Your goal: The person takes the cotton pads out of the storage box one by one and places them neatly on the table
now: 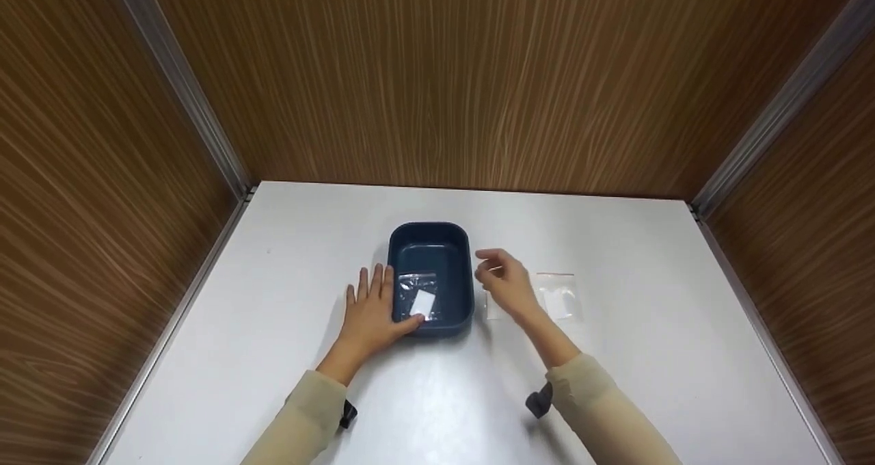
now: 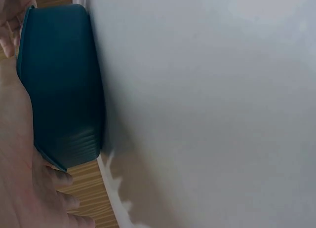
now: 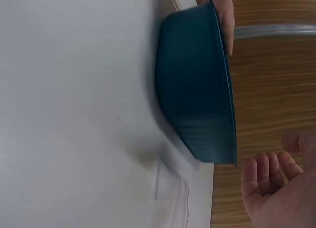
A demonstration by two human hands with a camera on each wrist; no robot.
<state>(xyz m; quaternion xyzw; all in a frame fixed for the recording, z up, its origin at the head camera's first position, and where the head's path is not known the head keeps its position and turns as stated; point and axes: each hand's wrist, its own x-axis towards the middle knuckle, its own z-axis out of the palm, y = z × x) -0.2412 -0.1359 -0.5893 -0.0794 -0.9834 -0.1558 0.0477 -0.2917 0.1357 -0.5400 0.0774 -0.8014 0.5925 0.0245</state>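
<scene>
A dark blue plastic bin [image 1: 448,260] stands on the white table. My left hand [image 1: 372,318], fingers spread, rests along the bin's left rim, its thumb over the near left corner. Inside the bin lies a clear zip bag [image 1: 417,282] with a white card-like piece [image 1: 423,303] at the near end. To the right of the bin hovers my right hand [image 1: 507,282], fingers loosely bent, holding nothing. Beneath and beside it on the table are clear zip bags, one [image 1: 559,299] to the right of the wrist and another [image 1: 493,308] partly hidden under the hand.
Wood-grain panels [image 1: 437,82] rise behind the table and at both sides, joined by grey metal corner posts [image 1: 188,89]. White tabletop [image 1: 649,328] stretches around the bin. Dark wrist cameras [image 1: 539,401] stick out below the sleeves.
</scene>
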